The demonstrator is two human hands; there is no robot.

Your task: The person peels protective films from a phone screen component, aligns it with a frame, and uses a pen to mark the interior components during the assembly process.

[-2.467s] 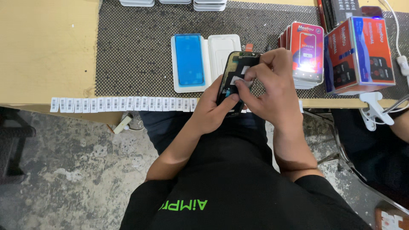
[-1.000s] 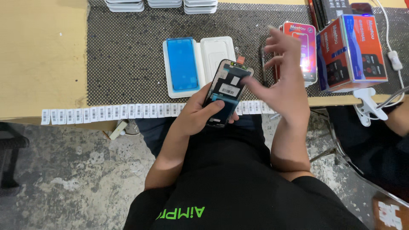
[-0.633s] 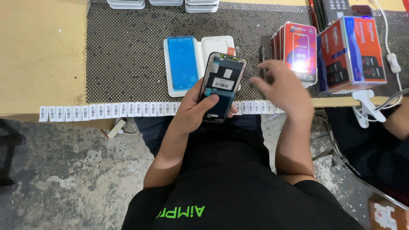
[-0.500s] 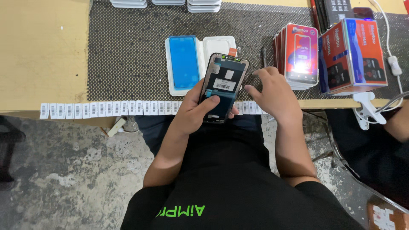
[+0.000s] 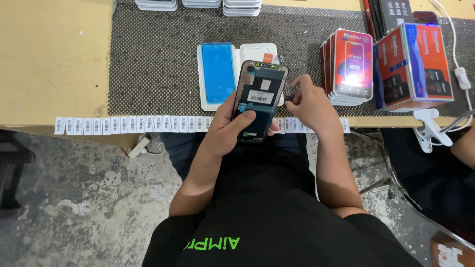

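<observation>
While the left hand (image 5: 231, 129) grips a phone screen panel (image 5: 259, 99) back-side up, thumb laid across its lower half, the panel sits just above the table edge at the centre of the frame, tilted toward the camera. Right hand (image 5: 306, 101) is just right of the panel, fingers curled and pinched on something small and dark near the panel's upper right edge; what it is cannot be told.

Behind the panel: an open white tray (image 5: 236, 74) on the dark mat (image 5: 158, 54), a blue film piece (image 5: 217, 71) in its left half. A strip of barcode labels (image 5: 133, 124) runs along the table's front edge. Right of centre, red boxes (image 5: 349, 66) stand in a row, a larger red-and-blue box (image 5: 413, 66) beyond.

Risks, as judged: the panel is held one-handed over the lap and floor, so a slip of the thumb could drop it. The right hand's pinched piece is close to the panel's edge; a tug could strain it. An elbow swing could knock the boxes.
</observation>
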